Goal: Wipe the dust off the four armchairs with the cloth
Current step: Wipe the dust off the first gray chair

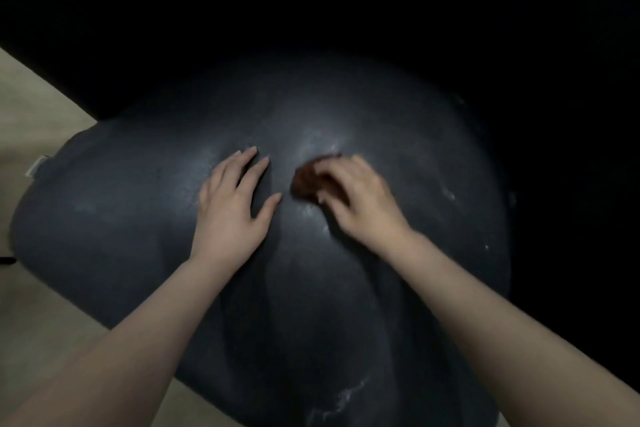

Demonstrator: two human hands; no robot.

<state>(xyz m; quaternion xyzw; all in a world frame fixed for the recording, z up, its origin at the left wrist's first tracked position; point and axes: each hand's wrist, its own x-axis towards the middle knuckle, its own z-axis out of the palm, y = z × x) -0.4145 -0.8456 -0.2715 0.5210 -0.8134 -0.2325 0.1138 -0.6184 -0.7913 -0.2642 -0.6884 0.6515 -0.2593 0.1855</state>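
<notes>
Your right hand (353, 194) gripped the brown cloth (304, 180), wadded under curled fingers on top of the dark armchair (138, 218). Left hand (235, 204) lay flat beside it, fingers straight. Cloth looked soft and light, chair skin probably slick and yielding. Wadded grip seemed adequate.

Single head-worn wide-angle camera, aimed forward and steeply down.
It looks from close above at the dark rounded armchair (346, 107), which fills the middle of the frame; the left hand (232, 208) and the right hand (356, 201), gripping a brown cloth (304, 180), sit near centre with the forearms entering from the bottom corners, pale floor (20, 107) at the left edge.
</notes>
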